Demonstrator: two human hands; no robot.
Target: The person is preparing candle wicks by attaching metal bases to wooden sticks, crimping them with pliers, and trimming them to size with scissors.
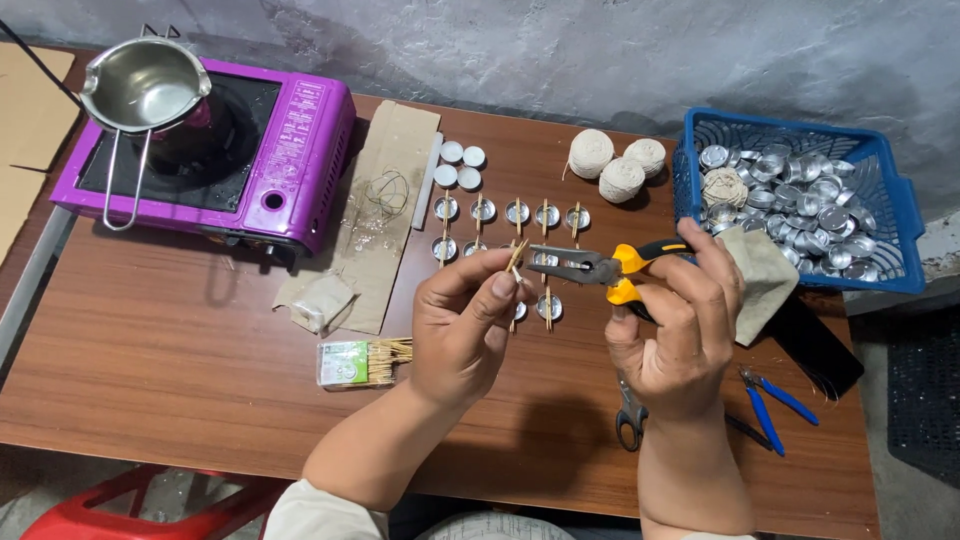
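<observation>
While left hand [462, 325] pinches sticks [516, 257], green-labelled pack [362, 363] nearby

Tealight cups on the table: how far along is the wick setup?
Done: about a dozen small metal cups stand in rows with sticks laid across. In hand: the left hand pinches sticks while the right hand holds pliers near them. Left: the blue basket holds many loose cups.

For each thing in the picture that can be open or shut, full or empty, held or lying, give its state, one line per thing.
left hand: pinching small wooden sticks
right hand: gripping yellow-handled pliers, jaws near the sticks
steel pot: empty, on the purple stove
blue basket: holds many metal cups
toothpick box: lying on the table
scissors: lying, partly hidden
blue-handled pliers: lying
</observation>
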